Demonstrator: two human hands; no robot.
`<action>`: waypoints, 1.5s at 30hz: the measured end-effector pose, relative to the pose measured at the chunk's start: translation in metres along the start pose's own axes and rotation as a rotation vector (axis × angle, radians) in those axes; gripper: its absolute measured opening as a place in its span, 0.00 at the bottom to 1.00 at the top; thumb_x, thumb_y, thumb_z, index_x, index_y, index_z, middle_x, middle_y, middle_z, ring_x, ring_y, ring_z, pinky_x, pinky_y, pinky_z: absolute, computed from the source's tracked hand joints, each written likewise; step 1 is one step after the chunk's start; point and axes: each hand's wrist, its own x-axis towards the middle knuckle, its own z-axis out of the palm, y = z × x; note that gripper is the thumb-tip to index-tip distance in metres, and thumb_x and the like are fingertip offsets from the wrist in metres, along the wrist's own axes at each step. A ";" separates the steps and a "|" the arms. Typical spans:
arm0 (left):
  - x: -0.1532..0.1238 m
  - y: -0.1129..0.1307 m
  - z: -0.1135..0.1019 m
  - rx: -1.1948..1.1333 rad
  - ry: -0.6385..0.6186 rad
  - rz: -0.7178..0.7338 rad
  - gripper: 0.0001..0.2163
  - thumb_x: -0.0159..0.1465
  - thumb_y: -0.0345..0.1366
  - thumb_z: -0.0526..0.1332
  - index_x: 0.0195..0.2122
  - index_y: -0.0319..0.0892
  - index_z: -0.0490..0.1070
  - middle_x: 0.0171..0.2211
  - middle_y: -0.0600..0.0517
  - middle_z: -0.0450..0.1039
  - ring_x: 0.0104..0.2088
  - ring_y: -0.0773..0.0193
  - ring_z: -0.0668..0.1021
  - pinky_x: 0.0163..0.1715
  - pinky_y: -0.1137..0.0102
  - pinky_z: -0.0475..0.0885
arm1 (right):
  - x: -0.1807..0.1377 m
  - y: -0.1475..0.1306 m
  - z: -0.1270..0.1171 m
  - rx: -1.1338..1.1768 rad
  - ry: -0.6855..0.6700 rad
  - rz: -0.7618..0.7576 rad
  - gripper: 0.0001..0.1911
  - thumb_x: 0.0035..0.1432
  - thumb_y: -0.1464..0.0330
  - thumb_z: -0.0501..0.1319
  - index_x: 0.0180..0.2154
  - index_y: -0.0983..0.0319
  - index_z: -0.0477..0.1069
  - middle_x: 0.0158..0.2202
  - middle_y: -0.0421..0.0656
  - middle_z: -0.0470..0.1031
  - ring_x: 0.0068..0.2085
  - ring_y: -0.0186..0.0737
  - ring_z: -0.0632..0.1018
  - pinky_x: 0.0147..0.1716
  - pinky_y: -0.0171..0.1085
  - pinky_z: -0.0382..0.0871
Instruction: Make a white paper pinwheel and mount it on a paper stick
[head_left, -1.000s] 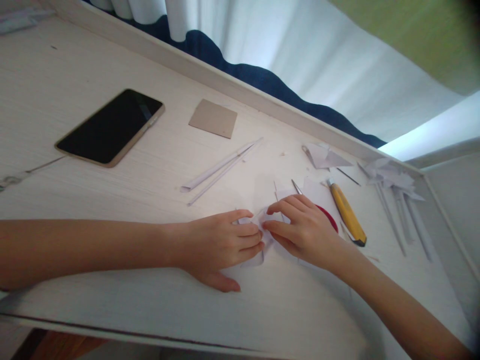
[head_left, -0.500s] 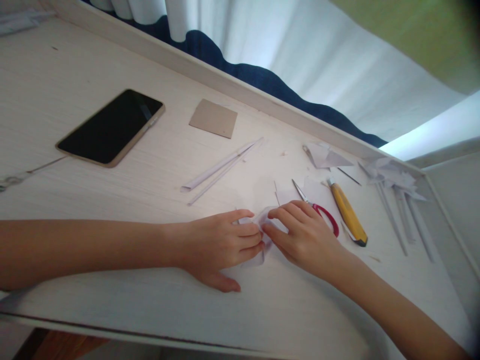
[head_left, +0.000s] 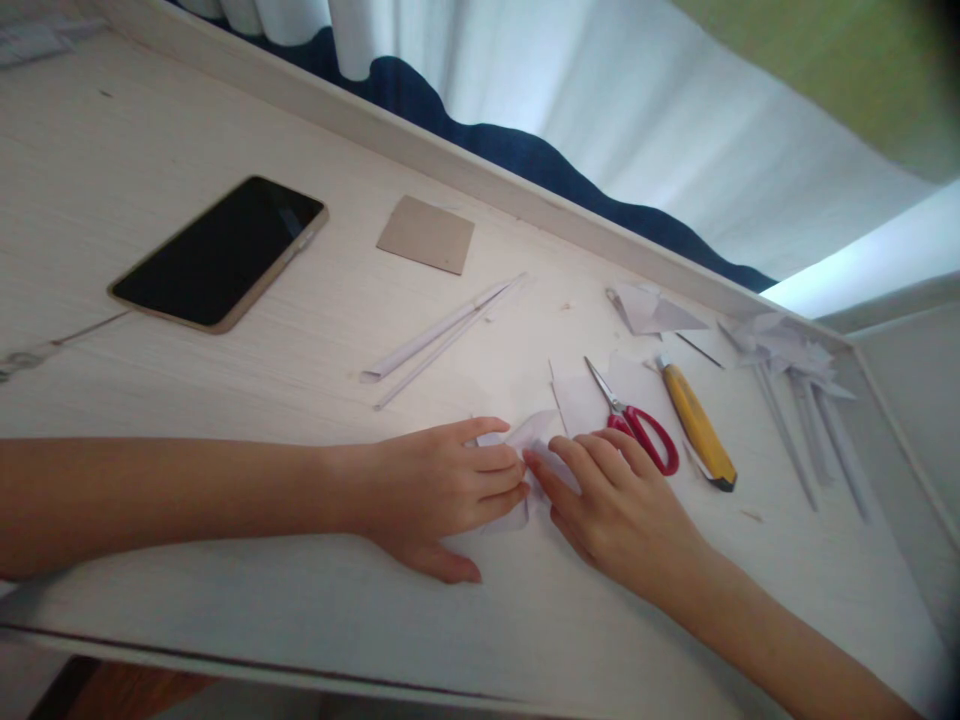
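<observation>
My left hand (head_left: 439, 485) lies flat on the table with fingers stretched and thumb apart. Its fingertips press on a folded piece of white paper (head_left: 536, 428). From the right, my right hand (head_left: 619, 495) reaches in with bent fingers on a raised flap of that paper, its index fingertip near the paper's middle. Both hands cover much of the paper, so its full shape is hidden. Just beyond my right hand, scissors (head_left: 651, 440) with red handles lie with their tips pointing away. Beside them is a yellow utility knife (head_left: 697, 420).
Two thin rolled paper sticks (head_left: 442, 335) lie ahead of my hands. Behind them is a square of brown cardboard (head_left: 427, 235). A phone (head_left: 221, 250) rests at left. Folded paper (head_left: 652, 310) and several paper pinwheels on sticks (head_left: 795, 355) lie at right, before the raised edge.
My right hand has shifted slightly right and toward me, uncovering more of the paper and the red scissor handles. My left hand stays in place.
</observation>
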 end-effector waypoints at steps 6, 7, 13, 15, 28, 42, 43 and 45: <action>0.000 0.000 0.001 -0.008 0.018 -0.001 0.28 0.56 0.51 0.51 0.48 0.32 0.63 0.46 0.41 0.67 0.46 0.53 0.67 0.52 0.56 0.55 | -0.002 -0.005 0.004 0.034 -0.007 0.052 0.14 0.55 0.73 0.51 0.42 0.68 0.68 0.39 0.49 0.69 0.36 0.45 0.64 0.39 0.45 0.58; 0.000 -0.001 0.002 -0.012 0.017 0.000 0.28 0.56 0.51 0.51 0.49 0.32 0.63 0.46 0.41 0.67 0.46 0.53 0.67 0.52 0.56 0.54 | -0.002 -0.006 0.005 0.048 -0.006 0.058 0.13 0.54 0.73 0.51 0.41 0.68 0.69 0.38 0.50 0.69 0.36 0.45 0.64 0.39 0.45 0.58; -0.001 -0.001 0.003 -0.046 0.023 -0.014 0.28 0.56 0.51 0.51 0.49 0.33 0.63 0.46 0.40 0.67 0.46 0.53 0.67 0.53 0.56 0.52 | -0.001 -0.009 0.005 0.166 -0.028 0.128 0.16 0.52 0.72 0.52 0.43 0.68 0.68 0.38 0.51 0.68 0.36 0.47 0.63 0.36 0.45 0.59; -0.002 0.000 0.003 -0.053 0.035 -0.023 0.28 0.56 0.51 0.52 0.49 0.33 0.63 0.47 0.40 0.67 0.48 0.54 0.66 0.54 0.56 0.51 | 0.000 -0.008 0.003 0.203 -0.041 0.142 0.17 0.51 0.71 0.53 0.43 0.68 0.68 0.38 0.51 0.67 0.37 0.48 0.63 0.36 0.46 0.59; -0.003 -0.001 0.003 -0.053 0.049 -0.020 0.27 0.56 0.51 0.51 0.49 0.35 0.62 0.45 0.43 0.68 0.46 0.55 0.67 0.57 0.55 0.43 | 0.003 -0.001 -0.003 0.346 -0.142 0.228 0.15 0.53 0.70 0.51 0.43 0.63 0.68 0.36 0.49 0.65 0.38 0.47 0.62 0.37 0.45 0.58; 0.013 -0.019 -0.026 -0.196 -0.060 -0.532 0.17 0.59 0.44 0.51 0.43 0.38 0.65 0.39 0.46 0.69 0.41 0.57 0.70 0.43 0.61 0.63 | 0.002 -0.002 -0.003 0.342 -0.145 0.227 0.15 0.53 0.67 0.51 0.42 0.64 0.67 0.34 0.48 0.64 0.37 0.47 0.62 0.38 0.45 0.55; 0.017 -0.023 -0.031 -0.228 -0.099 -0.568 0.17 0.58 0.45 0.52 0.42 0.38 0.66 0.38 0.46 0.70 0.39 0.57 0.71 0.40 0.63 0.64 | 0.002 -0.002 -0.004 0.344 -0.144 0.228 0.15 0.53 0.66 0.51 0.42 0.64 0.67 0.34 0.48 0.64 0.37 0.47 0.62 0.38 0.45 0.55; 0.026 -0.030 -0.039 -0.278 -0.196 -0.617 0.16 0.57 0.46 0.53 0.39 0.40 0.67 0.35 0.48 0.72 0.36 0.58 0.73 0.37 0.65 0.66 | 0.002 -0.001 -0.005 0.352 -0.142 0.221 0.16 0.54 0.65 0.51 0.43 0.65 0.67 0.35 0.48 0.65 0.38 0.47 0.63 0.38 0.45 0.56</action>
